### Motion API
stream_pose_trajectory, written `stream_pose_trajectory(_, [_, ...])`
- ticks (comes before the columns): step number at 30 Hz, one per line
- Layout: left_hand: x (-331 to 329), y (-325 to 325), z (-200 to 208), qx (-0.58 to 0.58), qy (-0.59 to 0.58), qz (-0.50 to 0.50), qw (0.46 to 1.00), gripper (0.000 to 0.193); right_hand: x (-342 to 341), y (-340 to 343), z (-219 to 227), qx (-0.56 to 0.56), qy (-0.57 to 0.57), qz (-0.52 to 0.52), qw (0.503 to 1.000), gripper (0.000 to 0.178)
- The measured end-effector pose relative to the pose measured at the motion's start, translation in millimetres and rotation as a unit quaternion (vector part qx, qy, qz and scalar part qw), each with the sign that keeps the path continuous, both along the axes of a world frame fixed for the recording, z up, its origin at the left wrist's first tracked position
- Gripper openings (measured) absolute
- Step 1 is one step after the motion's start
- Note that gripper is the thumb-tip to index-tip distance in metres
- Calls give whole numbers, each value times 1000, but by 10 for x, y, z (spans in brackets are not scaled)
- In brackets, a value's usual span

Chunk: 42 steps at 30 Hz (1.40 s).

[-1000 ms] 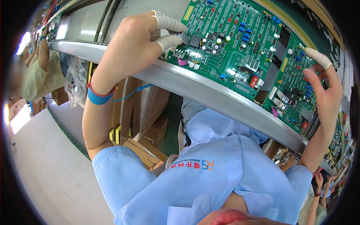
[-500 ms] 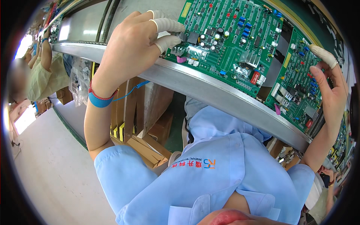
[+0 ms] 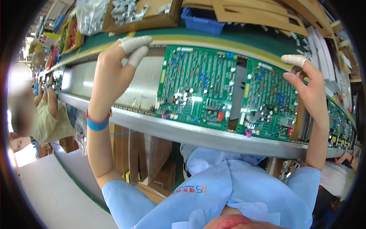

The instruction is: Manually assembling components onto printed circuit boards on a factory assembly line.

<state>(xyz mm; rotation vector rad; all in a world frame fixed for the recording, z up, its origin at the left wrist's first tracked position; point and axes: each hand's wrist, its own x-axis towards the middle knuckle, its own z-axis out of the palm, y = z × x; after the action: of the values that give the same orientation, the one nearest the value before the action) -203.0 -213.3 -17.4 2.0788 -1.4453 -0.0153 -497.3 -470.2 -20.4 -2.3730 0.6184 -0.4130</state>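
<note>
My left hand (image 3: 114, 72) is raised over the metal conveyor (image 3: 127, 82), left of a large green circuit board (image 3: 190, 82). White finger cots cover its thumb and forefinger, which are apart with nothing between them. A blue wrist strap (image 3: 97, 124) circles that wrist. The board lies flat on the conveyor, crowded with capacitors, blue parts, a red part and a pink tab. Beside it to the right lies a second green board (image 3: 268, 99). Over this board's right edge hovers my right hand (image 3: 310, 84), forefinger in a cot and thumb apart, other fingers partly curled, nothing visible in them.
Behind the conveyor are a cardboard box of metal parts (image 3: 143, 17), a blue bin (image 3: 202, 21) and cardboard sheets (image 3: 259, 13). More boards (image 3: 339, 124) line the right. A person (image 3: 49, 118) works at far left. Cardboard (image 3: 131, 150) stands below the conveyor's front rail (image 3: 183, 133).
My left hand has let go of a dark part at the large board's left edge and moved up and left. The view has shifted to show more beyond the conveyor. My right hand stays near the second board.
</note>
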Motion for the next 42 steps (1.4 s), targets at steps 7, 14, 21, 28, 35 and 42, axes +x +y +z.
stream_pose_trajectory(7, [314,-1137,71,-42,-84,-21,995,26,-116,-339,207,-42,-63,-10,997,29])
stream_pose_trajectory(14, [332,-1930,-35,-41,-128,-20,991,28,-71,-1448,524,-201,-133,-84,967,25])
stream_pose_trajectory(21, [358,-3190,-79,-79,-80,-41,993,34,1089,-2674,735,-179,174,-67,966,48])
stream_pose_trajectory(28, [333,-4091,-78,-35,-91,-11,995,34,1810,-2608,628,-56,167,-17,984,52])
stream_pose_trajectory(35, [519,-4363,-250,-24,-204,-16,979,20,2143,-2715,356,-239,98,32,966,31])
stream_pose_trajectory(42, [532,-4434,-168,-3,-215,-72,974,19,1837,-2557,634,46,173,54,982,17])
